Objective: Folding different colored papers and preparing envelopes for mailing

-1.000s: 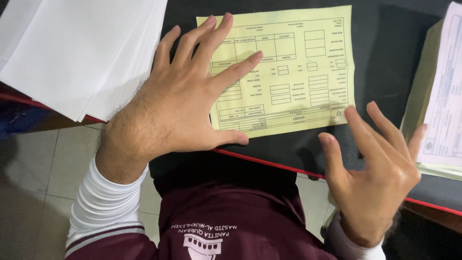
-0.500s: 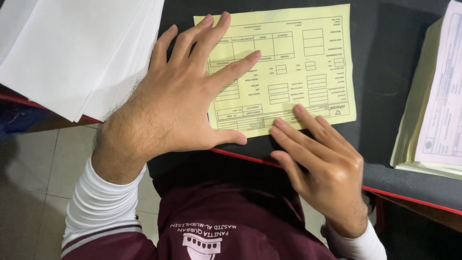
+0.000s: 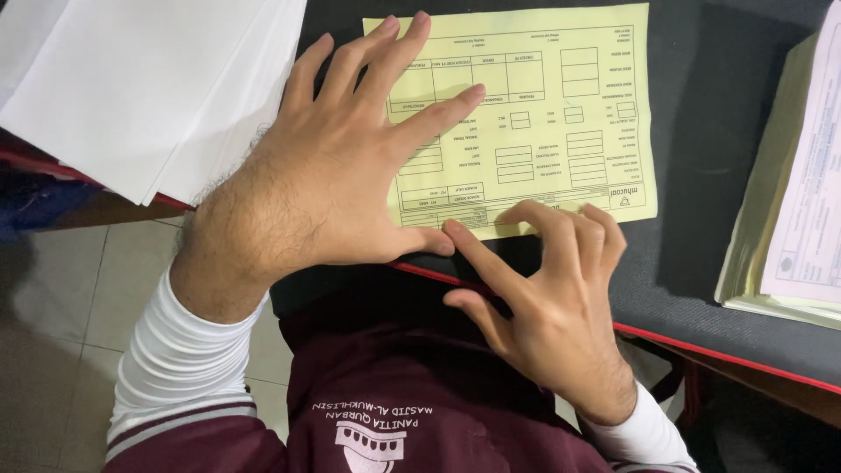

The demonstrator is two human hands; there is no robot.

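Count, head view. Yellow printed form [image 3: 561, 114]: one, flat on the black tabletop [image 3: 701, 175] near its front edge. White paper stack [image 3: 140, 88]: one, at the left corner. Pad of printed forms [image 3: 788, 193]: one, at the right edge. Hands: two, left hand [image 3: 324, 184] and right hand [image 3: 552, 298].

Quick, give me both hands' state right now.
Left hand: open, pressed flat on the yellow form.
Right hand: fingers curled at the form's near edge; grip cannot be told.

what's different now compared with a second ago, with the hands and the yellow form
The right hand moved in from the table's right side to the yellow form's near edge, where its curled fingertips now sit. The left hand stayed flat on the form, which hardly shifted.
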